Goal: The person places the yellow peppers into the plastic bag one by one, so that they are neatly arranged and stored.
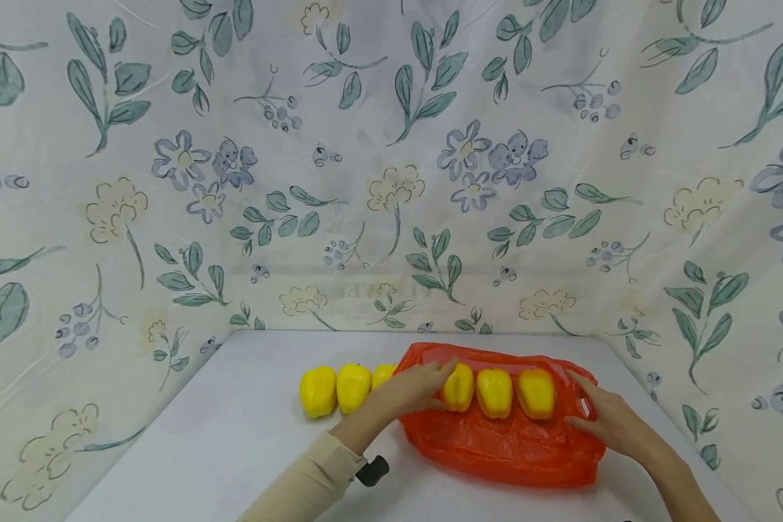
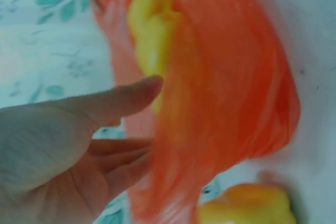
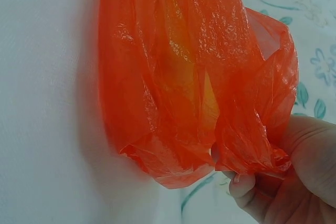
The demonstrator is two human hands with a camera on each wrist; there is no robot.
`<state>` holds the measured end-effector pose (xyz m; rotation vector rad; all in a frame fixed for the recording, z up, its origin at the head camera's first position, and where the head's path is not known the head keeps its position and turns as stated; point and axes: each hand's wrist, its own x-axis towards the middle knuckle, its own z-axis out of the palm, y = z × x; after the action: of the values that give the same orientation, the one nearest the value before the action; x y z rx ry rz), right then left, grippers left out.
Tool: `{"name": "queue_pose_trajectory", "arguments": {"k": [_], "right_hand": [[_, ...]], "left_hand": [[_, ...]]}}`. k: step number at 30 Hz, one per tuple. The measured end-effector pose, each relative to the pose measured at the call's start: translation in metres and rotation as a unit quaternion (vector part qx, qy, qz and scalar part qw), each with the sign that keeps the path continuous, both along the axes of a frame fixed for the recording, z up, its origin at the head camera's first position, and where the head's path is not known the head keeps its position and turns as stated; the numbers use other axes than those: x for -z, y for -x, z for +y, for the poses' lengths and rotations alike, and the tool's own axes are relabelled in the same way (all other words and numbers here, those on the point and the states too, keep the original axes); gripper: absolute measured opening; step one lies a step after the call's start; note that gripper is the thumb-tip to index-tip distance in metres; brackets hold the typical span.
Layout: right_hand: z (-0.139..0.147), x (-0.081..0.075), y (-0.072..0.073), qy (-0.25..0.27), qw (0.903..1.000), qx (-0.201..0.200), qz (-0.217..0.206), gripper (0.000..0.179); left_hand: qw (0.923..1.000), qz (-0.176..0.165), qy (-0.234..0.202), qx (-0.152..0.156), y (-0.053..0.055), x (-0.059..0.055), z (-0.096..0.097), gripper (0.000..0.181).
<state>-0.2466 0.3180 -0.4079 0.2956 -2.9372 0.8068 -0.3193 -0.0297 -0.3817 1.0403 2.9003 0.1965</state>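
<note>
A red plastic bag (image 1: 496, 449) lies on the table with its mouth spread, and three yellow bell peppers (image 1: 494, 393) sit in a row within it. My right hand (image 1: 607, 420) grips the bag's right edge; the right wrist view shows the bunched film (image 3: 252, 145) pinched between thumb and fingers. At the left side of the mouth, my left hand (image 1: 417, 388) reaches in beside the leftmost pepper (image 1: 458, 388). Its thumb is stretched out in the left wrist view, near a bell pepper (image 2: 152, 35), and red film hides its fingertips.
Left of the bag, three more yellow bell peppers (image 1: 317, 391) stand in a row on the white table (image 1: 235, 406), the third partly hidden by the bag and my left arm. A floral-print curtain (image 1: 391, 181) encloses the table at the back and sides.
</note>
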Motion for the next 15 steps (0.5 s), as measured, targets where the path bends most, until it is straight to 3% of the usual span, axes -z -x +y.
{"name": "queue_pose_trajectory", "arguments": {"k": [6,9,15], "right_hand": [[-0.001,0.001,0.0,0.006,0.9999,-0.007,0.004,0.086],[-0.001,0.001,0.0,0.005,0.9999,-0.01,0.008,0.085],[-0.002,0.0,0.0,-0.001,1.0,-0.007,0.005,0.085]], "left_hand": [[0.9971,-0.021,-0.07,0.022,-0.014,-0.021,-0.044,0.067],[0.9927,-0.027,-0.116,0.016,-0.011,-0.024,-0.073,0.062],[0.9839,0.025,-0.177,-0.001,0.005,-0.019,-0.131,0.057]]}}
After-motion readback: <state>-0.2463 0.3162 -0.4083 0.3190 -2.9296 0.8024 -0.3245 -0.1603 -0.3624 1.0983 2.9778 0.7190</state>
